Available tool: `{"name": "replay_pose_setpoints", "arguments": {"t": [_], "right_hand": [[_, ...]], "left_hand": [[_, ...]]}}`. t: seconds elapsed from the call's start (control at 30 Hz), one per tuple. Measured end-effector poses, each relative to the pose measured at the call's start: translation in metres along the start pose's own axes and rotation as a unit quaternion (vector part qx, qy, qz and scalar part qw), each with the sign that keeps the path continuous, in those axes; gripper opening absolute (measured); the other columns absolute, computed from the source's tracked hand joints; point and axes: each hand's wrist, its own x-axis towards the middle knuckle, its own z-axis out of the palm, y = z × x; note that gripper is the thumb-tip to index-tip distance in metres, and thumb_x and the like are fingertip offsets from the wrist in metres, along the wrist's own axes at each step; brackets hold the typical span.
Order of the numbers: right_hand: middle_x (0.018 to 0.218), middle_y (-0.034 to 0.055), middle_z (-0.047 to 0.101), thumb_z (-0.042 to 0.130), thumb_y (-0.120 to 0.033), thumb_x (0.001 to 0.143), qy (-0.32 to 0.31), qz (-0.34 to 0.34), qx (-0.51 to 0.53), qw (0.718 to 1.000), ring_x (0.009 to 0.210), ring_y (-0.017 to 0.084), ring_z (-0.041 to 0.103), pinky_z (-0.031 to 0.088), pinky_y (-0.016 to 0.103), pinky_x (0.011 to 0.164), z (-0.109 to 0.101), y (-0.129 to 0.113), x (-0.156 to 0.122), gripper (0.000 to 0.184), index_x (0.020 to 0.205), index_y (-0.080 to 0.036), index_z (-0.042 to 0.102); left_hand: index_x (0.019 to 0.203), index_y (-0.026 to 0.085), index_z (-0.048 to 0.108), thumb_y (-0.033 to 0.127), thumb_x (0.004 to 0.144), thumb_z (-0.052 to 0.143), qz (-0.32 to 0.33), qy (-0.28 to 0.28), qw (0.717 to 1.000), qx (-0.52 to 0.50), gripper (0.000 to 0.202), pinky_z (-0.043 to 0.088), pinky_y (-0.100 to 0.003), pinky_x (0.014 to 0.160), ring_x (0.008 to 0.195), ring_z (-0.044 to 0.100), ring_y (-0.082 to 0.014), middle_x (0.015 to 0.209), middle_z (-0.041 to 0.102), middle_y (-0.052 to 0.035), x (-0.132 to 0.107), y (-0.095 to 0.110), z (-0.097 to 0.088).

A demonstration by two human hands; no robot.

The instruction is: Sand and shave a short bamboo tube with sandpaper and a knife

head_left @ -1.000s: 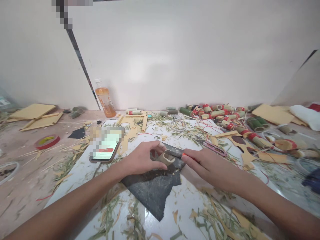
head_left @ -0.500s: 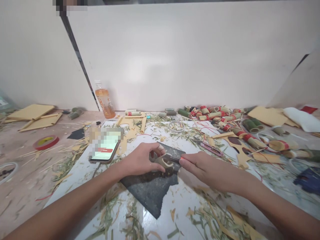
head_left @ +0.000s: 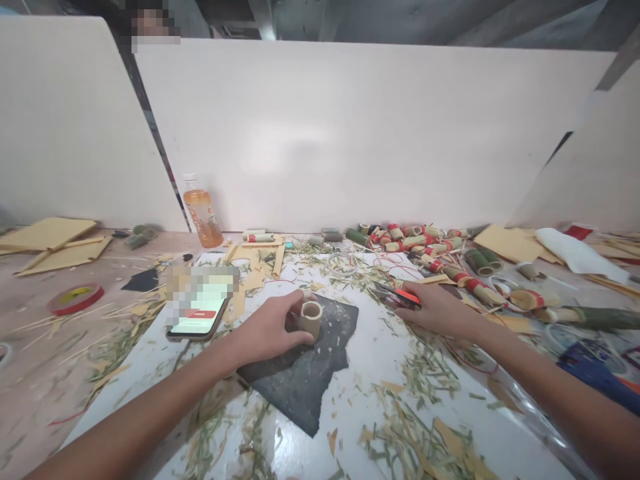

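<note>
My left hand (head_left: 270, 328) grips a short hollow bamboo tube (head_left: 311, 318) that stands upright on a dark grey mat (head_left: 310, 373) in the middle of the white work surface. To the right of the mat, my right hand (head_left: 436, 308) rests on the surface. Its fingers are closed around a knife with an orange handle (head_left: 404, 296). The two hands are apart, about a hand's width from each other.
A phone (head_left: 197, 319) with a lit screen lies left of the mat. An orange drink bottle (head_left: 201, 212) stands by the back wall. Several bamboo pieces wound with red tape (head_left: 420, 241) lie at the back right. A red tape roll (head_left: 75, 298) and cardboard sheets (head_left: 50, 237) lie left. Shavings cover the surface.
My right hand has pulled the knife away from the bamboo tube and moved right. The tube now stands upright in my left hand. The camera has tilted up.
</note>
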Motion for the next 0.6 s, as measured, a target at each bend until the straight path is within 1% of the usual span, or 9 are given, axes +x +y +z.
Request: {"name": "replay_pose_setpoints", "arguments": {"t": [0.13,0.23,0.27,0.33,0.4,0.47,0.5,0.53,0.6], "right_hand": [[0.063,0.0003,0.057,0.049,-0.037,0.081,0.018,0.008,0.045,0.999,0.059,0.018,0.052,0.035,0.027,0.053,0.000,-0.011,-0.003,0.018,0.071,-0.022,0.047],[0.063,-0.0011,0.055,0.047,-0.033,0.080,0.044,0.008,0.069,0.997,0.058,0.017,0.050,0.035,0.027,0.053,-0.007,-0.021,-0.001,0.014,0.072,-0.022,0.047],[0.063,-0.0011,0.054,0.048,-0.033,0.079,0.054,0.007,0.073,0.996,0.059,0.017,0.050,0.035,0.027,0.053,-0.010,-0.025,0.001,0.013,0.072,-0.022,0.046],[0.064,-0.0011,0.053,0.051,-0.034,0.077,0.073,0.004,0.076,0.994,0.060,0.017,0.049,0.033,0.028,0.054,-0.018,-0.038,0.007,0.014,0.072,-0.022,0.045],[0.063,-0.0020,0.052,0.055,-0.035,0.075,0.083,-0.006,0.082,0.993,0.059,0.017,0.049,0.032,0.027,0.053,-0.027,-0.059,0.016,0.016,0.072,-0.023,0.045],[0.065,-0.0027,0.051,0.051,-0.034,0.079,0.106,-0.023,0.100,0.989,0.060,0.016,0.048,0.033,0.027,0.054,-0.034,-0.088,0.025,0.015,0.073,-0.023,0.044],[0.065,-0.0030,0.050,0.051,-0.033,0.080,0.137,-0.040,0.126,0.982,0.060,0.016,0.048,0.034,0.027,0.055,-0.036,-0.105,0.028,0.015,0.073,-0.023,0.043],[0.066,-0.0030,0.051,0.050,-0.033,0.081,0.149,-0.065,0.155,0.974,0.060,0.015,0.048,0.034,0.027,0.055,-0.037,-0.122,0.031,0.014,0.075,-0.023,0.044],[0.065,-0.0035,0.051,0.051,-0.028,0.079,0.143,-0.119,0.187,0.965,0.059,0.015,0.047,0.033,0.026,0.053,-0.037,-0.154,0.033,0.011,0.073,-0.022,0.043]], "left_hand": [[0.121,0.025,0.054,0.041,0.073,0.070,-0.008,-0.011,1.000,0.021,0.053,0.047,-0.033,0.078,0.092,0.061,-0.0237,0.103,0.067,-0.0041,-0.003,0.003,-0.001],[0.117,0.024,0.058,0.046,0.072,0.071,0.001,0.037,0.999,0.027,0.052,0.046,-0.033,0.082,0.098,0.059,-0.0245,0.113,0.064,-0.0053,-0.004,0.008,-0.003],[0.114,0.024,0.060,0.047,0.075,0.069,0.003,0.067,0.997,0.030,0.046,0.045,-0.033,0.083,0.099,0.059,-0.0243,0.114,0.064,-0.0052,-0.003,0.011,-0.005],[0.102,0.023,0.065,0.048,0.083,0.058,0.005,0.120,0.992,0.032,0.032,0.045,-0.032,0.079,0.093,0.060,-0.0227,0.105,0.067,-0.0039,-0.002,0.018,-0.006],[0.084,0.020,0.067,0.049,0.089,0.047,0.005,0.120,0.993,0.011,0.035,0.044,-0.032,0.075,0.082,0.061,-0.0208,0.088,0.070,-0.0026,0.003,0.028,-0.007],[0.079,0.019,0.066,0.054,0.090,0.044,-0.024,0.072,0.995,-0.070,0.043,0.044,-0.031,0.071,0.080,0.062,-0.0209,0.080,0.069,-0.0024,0.011,0.039,-0.006],[0.082,0.019,0.066,0.055,0.089,0.044,-0.047,0.060,0.987,-0.141,0.042,0.044,-0.030,0.070,0.082,0.062,-0.0209,0.083,0.070,-0.0028,0.016,0.044,-0.006],[0.088,0.020,0.065,0.053,0.089,0.046,-0.066,0.066,0.969,-0.228,0.038,0.044,-0.030,0.069,0.084,0.061,-0.0198,0.088,0.070,-0.0027,0.022,0.048,-0.005],[0.085,0.019,0.062,0.043,0.088,0.052,-0.093,0.082,0.902,-0.412,0.026,0.043,-0.025,0.062,0.078,0.060,-0.0157,0.083,0.068,-0.0022,0.032,0.052,-0.006]]}}
